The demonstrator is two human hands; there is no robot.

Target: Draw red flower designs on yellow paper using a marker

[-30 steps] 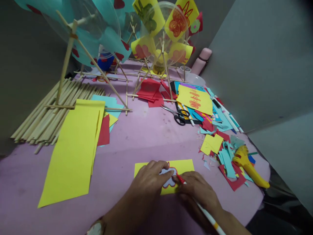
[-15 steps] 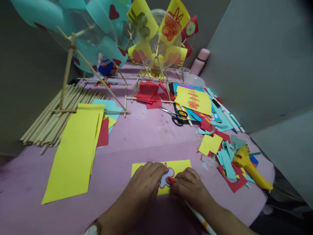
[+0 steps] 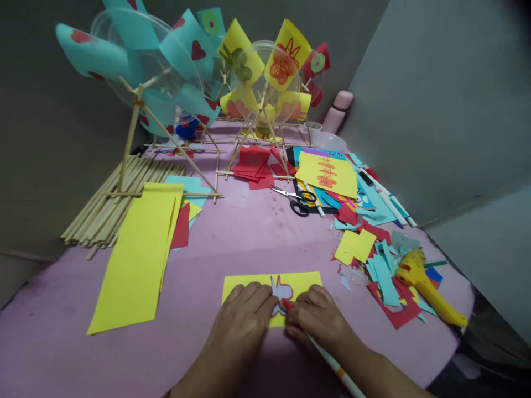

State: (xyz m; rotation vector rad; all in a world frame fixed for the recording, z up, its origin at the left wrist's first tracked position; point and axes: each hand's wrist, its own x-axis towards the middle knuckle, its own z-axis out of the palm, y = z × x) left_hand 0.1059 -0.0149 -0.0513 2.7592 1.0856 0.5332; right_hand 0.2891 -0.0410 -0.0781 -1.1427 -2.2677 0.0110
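Note:
In my right hand (image 3: 319, 318), a red marker (image 3: 332, 362) with a white barrel is gripped, its red tip end at the edge of a pale butterfly cutout (image 3: 282, 291). A red outline runs around part of the cutout, which lies on a yellow paper strip (image 3: 249, 279). My left hand (image 3: 244, 318) rests on the strip with fingers laid over it, its fingertips pressing the cutout's left side. The lower left of the cutout is hidden under those fingers.
Yellow strips (image 3: 133, 265) and wooden sticks (image 3: 108, 210) lie left. Scissors (image 3: 296, 199), red paper pieces (image 3: 253, 163) and a drawn-on yellow sheet (image 3: 326, 174) lie farther back. Right are paper scraps (image 3: 385, 276) and a yellow glue gun (image 3: 431, 293). Paper pinwheels on stick stands (image 3: 136, 121) rise behind.
The view has tilted and shifted slightly. My left fingers have slid lower, baring more of the cutout's top. The marker still works along the cutout's right side.

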